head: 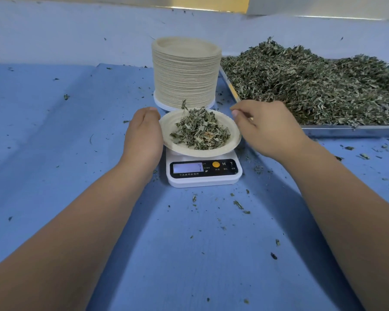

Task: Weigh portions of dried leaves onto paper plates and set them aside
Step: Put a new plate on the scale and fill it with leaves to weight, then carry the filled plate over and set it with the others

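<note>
The blue table [54, 153] carried a metal tray [346, 131] along its right edge, heaped with loose leaves [312, 86]. Left of the tray, toward the far edge, stood a tall stack [185, 72] of paper plates. Just in front of the stack, about midway between the left and right edges, sat a white scale [203, 173], its display showing what looked like a single 7. On the scale rested one plate [234, 133], round and so without a long axis, its rim overhanging the platform all round. The left hand [144, 135] lay against the plate's left rim, fingers curved along it; whether the thumb hooked under the rim could not be told. The right hand [267, 129] hovered just beside the right rim, apart from it, between plate and tray, fingers loosely curled with nothing seen in them. The portion [200, 131] sat piled in the plate's hollow, one stalk sticking up at the far side. The plate lay between the two hands, the left the nearer, so lifting it aside toward the bare left edge probably fell to that hand, while the right sat handier to the tray.
</note>
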Demonstrator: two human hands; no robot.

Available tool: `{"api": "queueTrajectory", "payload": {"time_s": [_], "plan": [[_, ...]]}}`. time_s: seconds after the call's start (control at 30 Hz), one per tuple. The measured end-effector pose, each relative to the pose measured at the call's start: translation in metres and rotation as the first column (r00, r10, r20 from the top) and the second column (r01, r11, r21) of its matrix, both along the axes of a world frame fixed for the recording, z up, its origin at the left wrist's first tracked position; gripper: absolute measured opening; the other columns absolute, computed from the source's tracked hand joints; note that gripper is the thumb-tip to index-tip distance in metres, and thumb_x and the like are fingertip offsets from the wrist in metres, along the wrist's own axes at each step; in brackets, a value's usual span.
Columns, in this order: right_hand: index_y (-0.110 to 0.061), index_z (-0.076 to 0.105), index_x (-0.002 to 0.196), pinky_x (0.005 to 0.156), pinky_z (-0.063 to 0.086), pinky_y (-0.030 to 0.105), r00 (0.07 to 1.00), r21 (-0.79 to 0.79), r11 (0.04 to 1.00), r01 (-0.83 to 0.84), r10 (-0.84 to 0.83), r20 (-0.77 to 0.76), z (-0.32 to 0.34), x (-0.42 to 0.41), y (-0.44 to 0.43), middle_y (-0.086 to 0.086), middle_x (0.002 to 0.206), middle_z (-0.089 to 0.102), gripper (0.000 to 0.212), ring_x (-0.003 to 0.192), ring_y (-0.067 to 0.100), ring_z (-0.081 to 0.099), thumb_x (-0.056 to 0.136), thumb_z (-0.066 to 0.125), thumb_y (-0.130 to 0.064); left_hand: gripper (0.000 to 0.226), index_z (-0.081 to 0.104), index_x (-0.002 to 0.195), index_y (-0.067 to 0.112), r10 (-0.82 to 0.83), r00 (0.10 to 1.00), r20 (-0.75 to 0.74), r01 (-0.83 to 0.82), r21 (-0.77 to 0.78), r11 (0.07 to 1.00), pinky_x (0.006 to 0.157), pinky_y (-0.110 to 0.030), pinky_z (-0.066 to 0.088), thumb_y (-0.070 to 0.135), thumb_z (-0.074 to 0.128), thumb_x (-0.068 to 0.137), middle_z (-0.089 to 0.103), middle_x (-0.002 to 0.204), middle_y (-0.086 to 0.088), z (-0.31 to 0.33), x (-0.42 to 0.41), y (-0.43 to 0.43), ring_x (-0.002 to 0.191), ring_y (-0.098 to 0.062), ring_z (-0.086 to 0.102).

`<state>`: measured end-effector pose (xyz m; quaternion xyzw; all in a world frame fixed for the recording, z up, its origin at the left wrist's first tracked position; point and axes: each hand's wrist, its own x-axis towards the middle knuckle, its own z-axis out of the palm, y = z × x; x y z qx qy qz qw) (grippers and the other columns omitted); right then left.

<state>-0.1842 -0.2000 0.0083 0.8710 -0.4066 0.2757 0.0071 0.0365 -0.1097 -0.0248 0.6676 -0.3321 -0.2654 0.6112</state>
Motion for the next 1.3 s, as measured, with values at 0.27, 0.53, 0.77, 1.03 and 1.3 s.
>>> {"api": "queueTrajectory", "payload": {"time_s": [0.27,0.53,0.77,1.03,1.3], "plan": [[-0.024,0.072,0.107,0.064,0.048,0.033,0.988,0.148,0.984,-0.095,0.074,0.137,0.001,0.016,0.013,-0.004,0.071,0.067,0.027,0.065,0.015,0.061,0.104,0.048,-0.036,0.026,0.06,0.087,0.013,0.09,0.964,-0.25,-0.096,-0.013,0.995,0.079,-0.037,0.042,0.026,0.043,0.1,0.058,0.079,0.006,0.013,-0.009,0.002,0.079,-0.019,0.055],[-0.035,0.07,0.081,0.071,0.042,0.008,0.885,0.301,0.863,-0.405,0.288,0.366,0.006,0.103,0.071,-0.021,0.088,0.069,0.018,0.091,0.003,0.059,0.087,0.066,-0.051,0.039,0.068,0.11,0.019,0.306,0.828,-0.471,-0.379,-0.066,0.923,0.072,-0.044,0.063,0.001,0.035,0.099,0.07,0.095,-0.004,0.035,0.068,0.067,0.08,-0.024,0.069],[-0.046,0.067,0.097,0.079,0.043,0.005,0.759,0.352,0.679,-0.644,0.625,0.184,0.005,0.213,0.132,-0.036,0.11,0.062,0.048,0.1,-0.009,0.055,0.062,0.071,-0.078,0.043,0.071,0.119,0.021,0.536,0.735,-0.415,-0.6,-0.03,0.799,0.079,-0.042,0.064,0.006,0.036,0.1,0.072,0.099,-0.003,0.04,0.162,0.179,0.08,-0.02,0.073],[-0.043,0.073,0.087,0.071,0.038,0.001,0.601,0.397,0.495,-0.773,0.771,0.211,-0.012,0.345,0.231,-0.028,0.097,0.067,0.046,0.095,-0.016,0.054,0.054,0.079,-0.074,0.042,0.075,0.112,0.033,0.788,0.59,-0.173,-0.79,0.077,0.609,0.075,-0.033,0.056,0.014,0.039,0.098,0.066,0.095,0.006,0.03,0.25,0.321,0.08,-0.021,0.061],[-0.04,0.071,0.087,0.072,0.045,0.014,0.442,0.433,0.356,-0.828,0.89,0.113,-0.021,0.415,0.323,-0.019,0.098,0.07,0.041,0.084,-0.003,0.059,0.06,0.082,-0.07,0.032,0.071,0.119,0.03,0.698,0.685,0.207,-0.728,0.2,0.656,0.094,-0.037,0.051,0.041,0.046,0.103,0.072,0.116,0.009,0.024,0.305,0.44,0.105,-0.018,0.065]]}}
